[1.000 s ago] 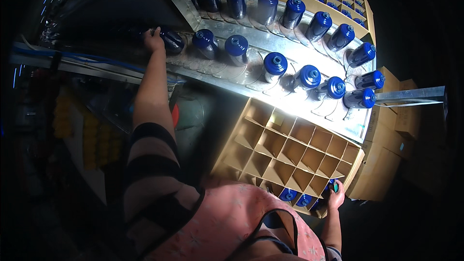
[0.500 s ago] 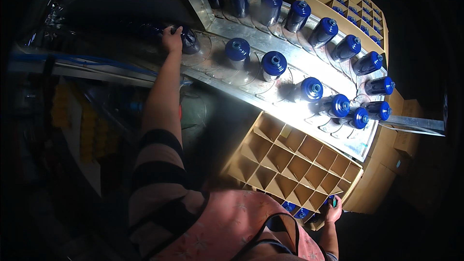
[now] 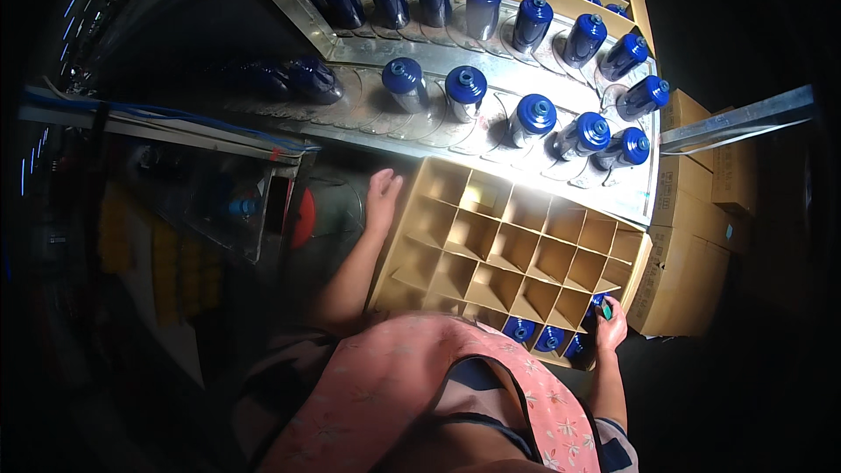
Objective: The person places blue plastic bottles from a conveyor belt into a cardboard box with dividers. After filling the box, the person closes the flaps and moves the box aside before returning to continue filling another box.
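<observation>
My left hand [image 3: 383, 197] is empty, its fingers slightly apart, beside the left wall of an open divided cardboard box [image 3: 412, 188]. My right hand [image 3: 611, 326] is at the box's right edge, closed on a small green thing [image 3: 605, 309] whose kind I cannot make out. Under those fingers, the top of a blue bottle [image 3: 598, 299] shows in a cell. More blue bottles [image 3: 549, 338] stand in the nearest row of cells; the cells farther off hold none. Behind the box, blue bottles [image 3: 465, 85] with narrow necks stand upright on a curved metal conveyor [image 3: 350, 92].
A second divided box [image 3: 569, 0] of blue bottles stands beyond the conveyor. Closed cartons [image 3: 692, 236] are stacked at the right, below a metal bar [image 3: 745, 118]. A red round thing [image 3: 302, 217] and a dark metal frame [image 3: 280, 210] are left of my left arm.
My left hand has come away from a bottle on the conveyor and back to the box's left side, empty. My right hand stays at the box's right edge. The view has shifted.
</observation>
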Tool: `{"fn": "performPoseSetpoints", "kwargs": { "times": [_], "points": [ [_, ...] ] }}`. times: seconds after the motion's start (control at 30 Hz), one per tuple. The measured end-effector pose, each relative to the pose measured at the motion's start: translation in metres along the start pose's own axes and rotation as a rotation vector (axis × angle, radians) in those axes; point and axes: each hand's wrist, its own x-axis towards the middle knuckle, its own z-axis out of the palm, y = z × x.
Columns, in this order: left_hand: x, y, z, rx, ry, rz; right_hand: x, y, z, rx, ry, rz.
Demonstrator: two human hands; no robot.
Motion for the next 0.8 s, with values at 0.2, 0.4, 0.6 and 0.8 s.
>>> {"fn": "performPoseSetpoints", "kwargs": {
  "times": [0.2,0.4,0.6,0.8],
  "points": [
    [-0.027,0.031,0.026,0.488,-0.174,-0.035,0.019,0.002,0.0,-0.019,-0.001,-0.058],
    [-0.008,0.03,0.027,0.771,-0.164,-0.004,0.032,-0.005,0.006,0.303,0.027,0.177],
    [-0.009,0.027,0.021,0.84,-0.08,-0.028,0.055,-0.065,-0.064,0.622,0.029,-0.16],
    [-0.01,0.029,0.022,0.919,-0.099,-0.016,0.067,-0.16,-0.141,0.749,-0.021,-0.49]
  ]
}}
